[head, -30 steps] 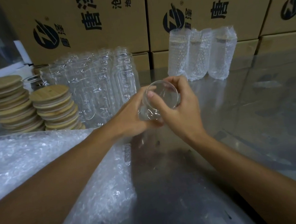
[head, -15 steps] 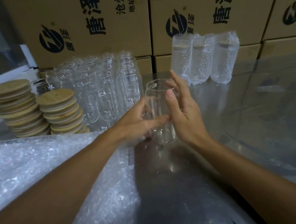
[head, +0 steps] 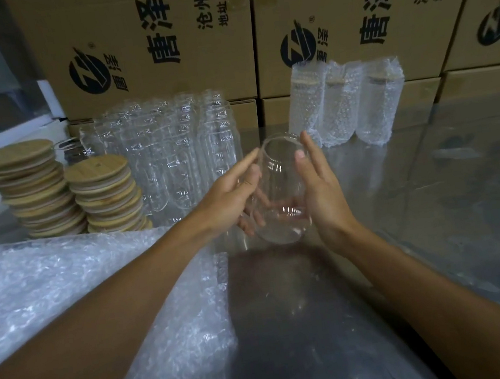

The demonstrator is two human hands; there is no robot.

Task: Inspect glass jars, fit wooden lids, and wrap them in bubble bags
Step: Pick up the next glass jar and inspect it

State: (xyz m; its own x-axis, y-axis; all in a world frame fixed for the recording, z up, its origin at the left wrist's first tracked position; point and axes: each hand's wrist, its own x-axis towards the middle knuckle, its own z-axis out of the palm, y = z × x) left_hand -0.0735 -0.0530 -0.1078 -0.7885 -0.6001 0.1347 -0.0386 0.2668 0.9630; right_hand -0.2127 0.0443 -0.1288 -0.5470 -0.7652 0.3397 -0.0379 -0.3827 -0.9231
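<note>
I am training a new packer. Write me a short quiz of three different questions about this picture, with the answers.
1. True or false: the glass jar held between the left hand and the right hand already has a wooden lid on it.
2. How many wrapped jars stand by the cardboard boxes?
A) one B) three C) five
3. Fill in: the lid stacks stand to the ____ of the unwrapped jars.

Key: 1 false; 2 B; 3 left
</note>
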